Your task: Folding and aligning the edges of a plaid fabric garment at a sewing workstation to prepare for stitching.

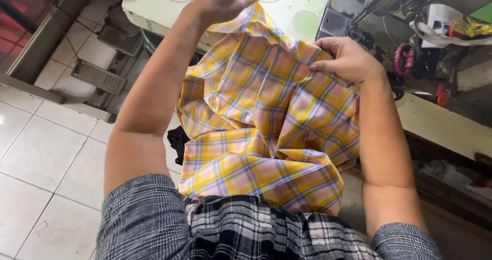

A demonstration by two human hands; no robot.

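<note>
The checked cloth (266,121) hangs between both hands and drapes down onto the person's lap, in front of the table (441,124). The left hand (223,1) grips its far edge up over the tabletop, and the right hand (346,60) pinches its edge to the right, just beside the sewing machine (374,3). The tiled floor (41,157) lies to the left.

I count one plaid cloth (266,121) in my two hands, left (223,1) and right (346,60), one sewing machine (379,3) at two o'clock, one pink ring (404,59).
</note>
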